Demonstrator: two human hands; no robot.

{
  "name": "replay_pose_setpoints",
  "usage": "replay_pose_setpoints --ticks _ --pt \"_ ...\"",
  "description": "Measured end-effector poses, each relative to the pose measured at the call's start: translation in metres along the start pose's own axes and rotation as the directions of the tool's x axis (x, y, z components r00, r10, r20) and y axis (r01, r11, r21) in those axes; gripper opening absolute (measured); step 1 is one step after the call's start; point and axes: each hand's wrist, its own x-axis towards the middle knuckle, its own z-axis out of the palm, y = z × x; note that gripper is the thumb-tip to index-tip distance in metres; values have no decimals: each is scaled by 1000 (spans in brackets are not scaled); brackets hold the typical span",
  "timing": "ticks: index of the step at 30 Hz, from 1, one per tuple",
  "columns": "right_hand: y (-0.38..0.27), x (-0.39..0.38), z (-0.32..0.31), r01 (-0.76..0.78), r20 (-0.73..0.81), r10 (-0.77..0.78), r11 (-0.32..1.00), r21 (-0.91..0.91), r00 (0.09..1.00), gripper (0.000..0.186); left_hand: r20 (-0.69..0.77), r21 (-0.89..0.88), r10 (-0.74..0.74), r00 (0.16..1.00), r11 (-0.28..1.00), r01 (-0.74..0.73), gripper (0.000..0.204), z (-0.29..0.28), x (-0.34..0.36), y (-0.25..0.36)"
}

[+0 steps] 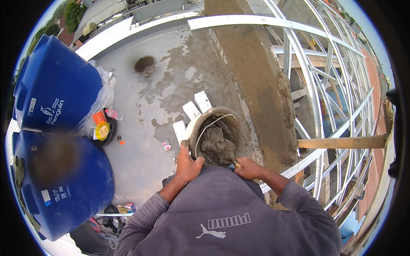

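grey shirt (226,194) lay nearest; left fingers (185,152) gripped the near-left rim of the bucket (231,123); right fingers (244,163) enclosed a handle (237,165), mortar (212,141) lying far-left of them.

Bucket (234,128) gry-brn, mortar (213,143) dk gry, blocks (203,101) wht, tanks (60,81) blue w/ wht mkgs, bowl (98,127) yel, metal frame (316,115) slvr-wht, shirt (213,194) dk gry w/ pale print, floor (136,102) lt gry w/ brn blotches

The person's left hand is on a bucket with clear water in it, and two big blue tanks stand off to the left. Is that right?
Not quite: the bucket has thick grey mud in it, not clear water, as the head view shows.
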Motion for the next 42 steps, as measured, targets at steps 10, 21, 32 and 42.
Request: replay_pose_setpoints --ticks 10,21,32,42 --pt "-27 -21 -1 -118 -305 55 975 -191 951 41 6 -10 -48 999 999 48 55 8 9 -15" --pt "11 -8 -20 -195 -302 107 940 -280 947 41 72 156 -63 995 986 51 57 14 11 -2" --pt "36 55 35 -236 85 222 871 430 971 42 48 165 -54 997 985 45 59 24 8 28" --pt "-45 40 34 -185 73 180 757 627 981 28 -29 100 43 999 994 -40 60 -17 24 17"
